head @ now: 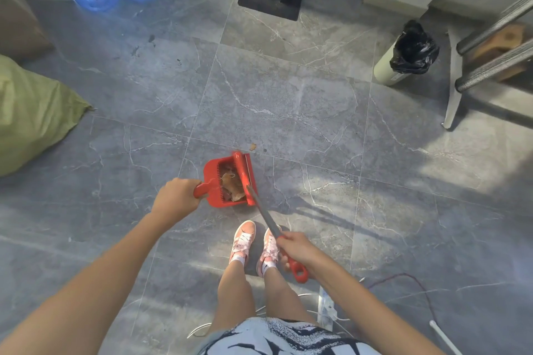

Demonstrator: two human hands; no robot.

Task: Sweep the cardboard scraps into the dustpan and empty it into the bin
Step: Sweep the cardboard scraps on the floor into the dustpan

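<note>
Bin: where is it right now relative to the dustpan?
In the head view the bin, lined with a black bag, stands at upper right beside the metal ladder, well beyond and to the right of the dustpan held in the left hand.

We see both of our forearms bare, with no sleeves, watch or rings on the left hand (176, 196) or the right hand (297, 249). Our legs are bare too, above short white ankle socks (269, 264) and a pair of pink low-top lace-up sneakers (243, 239) with white side stripes and pale laces. At the bottom edge we wear a loose white fabric garment (288, 339) printed with black streaks and speckles.
</note>
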